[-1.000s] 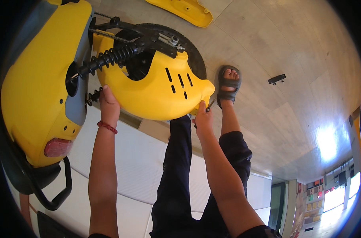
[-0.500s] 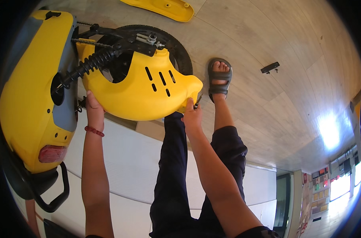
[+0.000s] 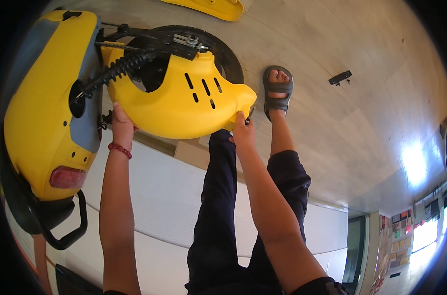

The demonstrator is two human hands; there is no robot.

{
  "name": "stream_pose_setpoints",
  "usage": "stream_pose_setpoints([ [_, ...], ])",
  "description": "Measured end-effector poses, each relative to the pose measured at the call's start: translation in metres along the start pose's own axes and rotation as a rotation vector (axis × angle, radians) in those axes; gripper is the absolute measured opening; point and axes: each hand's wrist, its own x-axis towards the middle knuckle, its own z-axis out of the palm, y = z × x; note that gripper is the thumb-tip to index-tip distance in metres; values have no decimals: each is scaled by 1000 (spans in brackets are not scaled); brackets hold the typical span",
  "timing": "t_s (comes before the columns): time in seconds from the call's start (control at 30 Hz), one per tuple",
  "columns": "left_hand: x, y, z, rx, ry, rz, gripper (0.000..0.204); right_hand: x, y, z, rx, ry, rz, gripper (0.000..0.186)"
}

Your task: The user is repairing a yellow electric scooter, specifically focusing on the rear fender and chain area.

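Note:
A yellow plastic rear fender panel (image 3: 179,105) with several slots covers the black rear wheel (image 3: 223,46) of a yellow scooter (image 3: 41,113). My left hand (image 3: 121,123), with a red bead bracelet on its wrist, grips the panel's lower left edge beside the black coil shock absorber (image 3: 120,69). My right hand (image 3: 243,130) grips the panel's lower right tip. Both arms reach up from the lower edge of the picture.
My sandalled foot (image 3: 277,88) stands on the pale wood floor right of the wheel. A small black part (image 3: 340,77) lies on the floor further right. Another yellow panel (image 3: 208,7) lies at the top. The scooter's red tail light (image 3: 66,177) and black grab rail (image 3: 68,231) are lower left.
The view has shifted, so the scooter and panel sit lower and more to the right in the picture. Both hands keep hold of the panel's lower edge.

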Motion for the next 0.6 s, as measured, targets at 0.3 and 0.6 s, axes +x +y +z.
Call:
stream_pose_setpoints([
  [0.3, 35, -30, -5, 169, 141, 227, 65, -32, -12, -52, -170, -31, 13, 44],
  [0.6, 60, -51, 14, 303, 147, 235, 74, -84, -45, -116, -209, -19, -264, 26],
])
